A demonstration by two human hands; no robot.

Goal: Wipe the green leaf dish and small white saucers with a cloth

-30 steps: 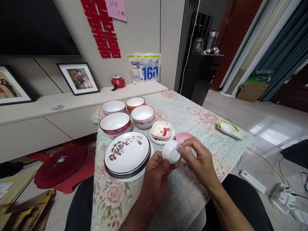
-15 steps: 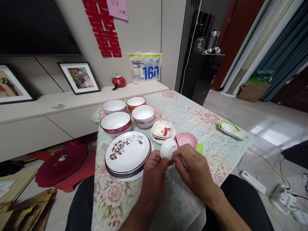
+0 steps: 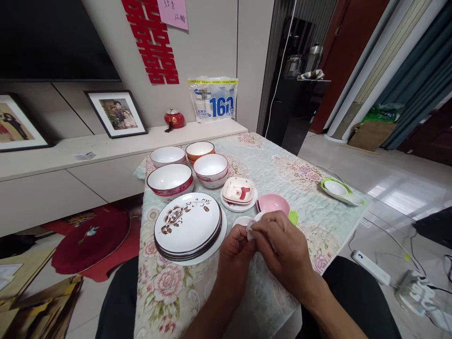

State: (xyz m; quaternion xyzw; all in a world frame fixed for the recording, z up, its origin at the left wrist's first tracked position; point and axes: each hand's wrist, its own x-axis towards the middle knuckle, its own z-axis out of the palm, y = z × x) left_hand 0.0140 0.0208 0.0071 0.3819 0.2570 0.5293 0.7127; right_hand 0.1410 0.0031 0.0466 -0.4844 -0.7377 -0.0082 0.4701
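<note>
Between my left hand [image 3: 237, 252] and my right hand [image 3: 282, 242], a small white bowl [image 3: 250, 230] is mostly hidden by my fingers. Both hands are closed on it, with the fingertips pinched together. Just behind them, a round white dish rim [image 3: 243, 220] shows on the table. A pink bowl [image 3: 274, 204] lies beyond my right hand, with a bit of green dish [image 3: 293, 217] beside it. Past my left hand are bear-patterned square dishes [image 3: 238, 189] on white saucers. To the left stands a stack of flower-patterned plates [image 3: 189, 223].
Several larger bowls [image 3: 170, 180] stand stacked at the table's far left. A small white bowl in a green-edged dish [image 3: 342, 192] sits near the right edge. A flowered cloth [image 3: 169, 287] covers the table. Behind it, a cabinet holds a red jar [image 3: 174, 118] and a plastic pack [image 3: 213, 101].
The small white bowl has been turned and lowered slightly in my hands, and my fingers now cover most of it. The dish rim behind has come into view. The stacks have not moved.
</note>
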